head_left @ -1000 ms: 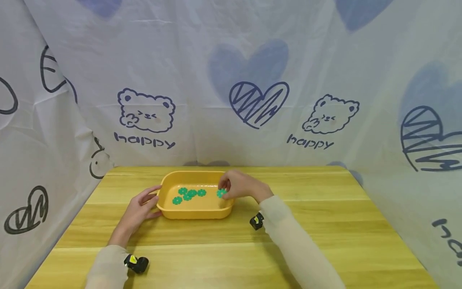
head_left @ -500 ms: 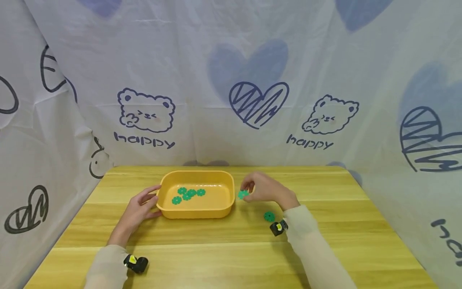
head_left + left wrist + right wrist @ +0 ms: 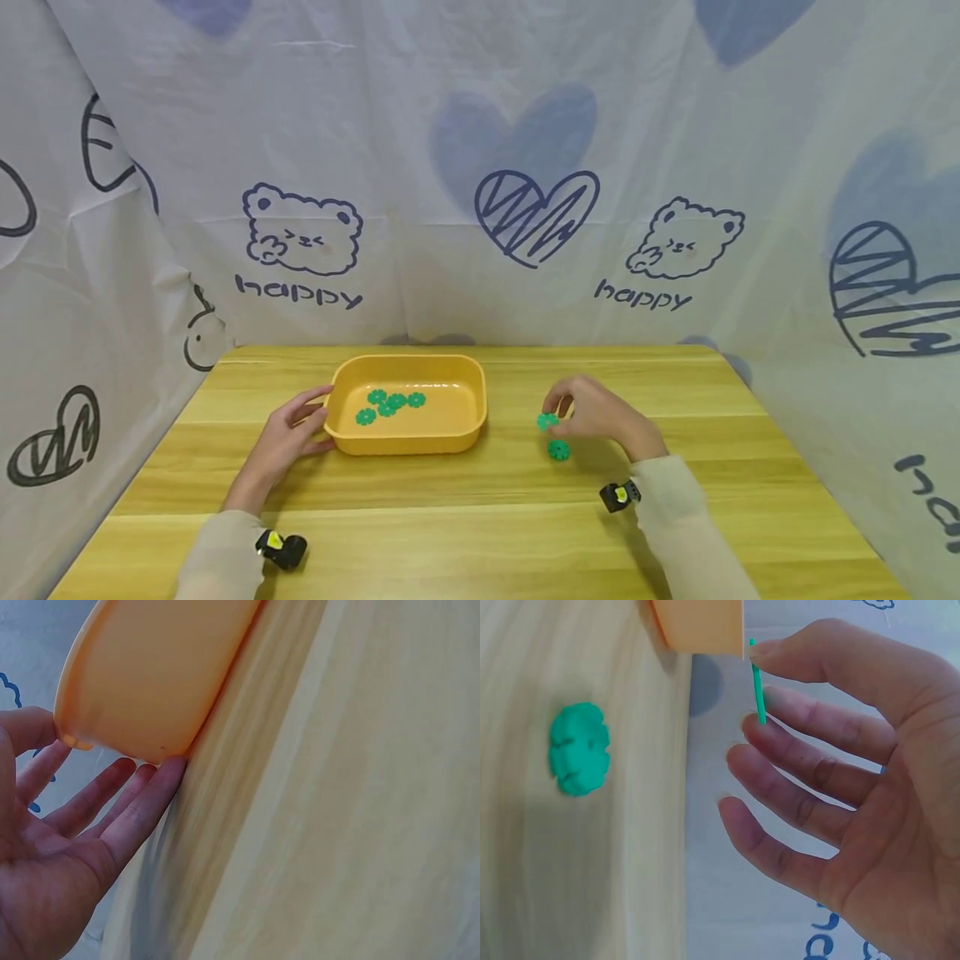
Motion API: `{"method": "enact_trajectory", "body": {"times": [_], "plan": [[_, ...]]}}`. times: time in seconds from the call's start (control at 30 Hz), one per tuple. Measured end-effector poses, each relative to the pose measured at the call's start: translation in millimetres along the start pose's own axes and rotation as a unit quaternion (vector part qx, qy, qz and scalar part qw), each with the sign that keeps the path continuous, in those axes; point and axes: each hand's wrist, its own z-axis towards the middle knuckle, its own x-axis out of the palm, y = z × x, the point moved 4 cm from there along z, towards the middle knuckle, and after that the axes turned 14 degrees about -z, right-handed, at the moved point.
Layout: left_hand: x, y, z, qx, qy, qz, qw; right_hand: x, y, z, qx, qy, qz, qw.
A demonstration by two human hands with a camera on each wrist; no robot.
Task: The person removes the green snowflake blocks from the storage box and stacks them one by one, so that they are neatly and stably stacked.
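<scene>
My right hand (image 3: 596, 414) pinches a thin green flower-shaped disc (image 3: 547, 422) between thumb and fingertips, over the table right of the tray. Edge-on in the right wrist view, that disc (image 3: 757, 686) is a narrow green strip. Just below the hand lies more green on the wood, a flower-shaped piece (image 3: 558, 450). It looks thick, perhaps discs stacked; I cannot tell how many. A yellow tray (image 3: 408, 444) holds several similar discs (image 3: 396, 401) in its left half. My left hand (image 3: 285, 435) touches the tray's left end with fairly straight fingertips (image 3: 174, 766), thumb near the rim.
The wooden table (image 3: 420, 533) runs back to a white cloth (image 3: 420, 292) printed with hearts and bears. Cloth also hangs at both sides. A small black camera sits on each wrist, the left camera (image 3: 282, 550) and the right camera (image 3: 619, 497).
My right hand has lifted a green disc out of the tray's right end and carried it right, close to the green piece on the table. My left hand stays at the tray.
</scene>
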Motion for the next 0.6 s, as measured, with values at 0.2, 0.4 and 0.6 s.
{"method": "enact_trajectory", "body": {"times": [0.2, 0.4, 0.6], "plan": [[1.9, -1.2, -0.2, -0.001, 0.003, -0.006, 1.0, 8.6, -11.8, -7.6, 0.018, 0.012, 0.011, 0.9997], [3.6, -0.8, 0.6, -0.003, 0.003, 0.001, 1.0, 19.4, -20.3, -11.5, 0.029, 0.012, 0.009, 0.9995], [3.4, -0.9, 0.3, -0.005, -0.001, 0.003, 1.0, 28.7, -25.8, -13.9, 0.022, 0.007, 0.002, 0.9997]]}}
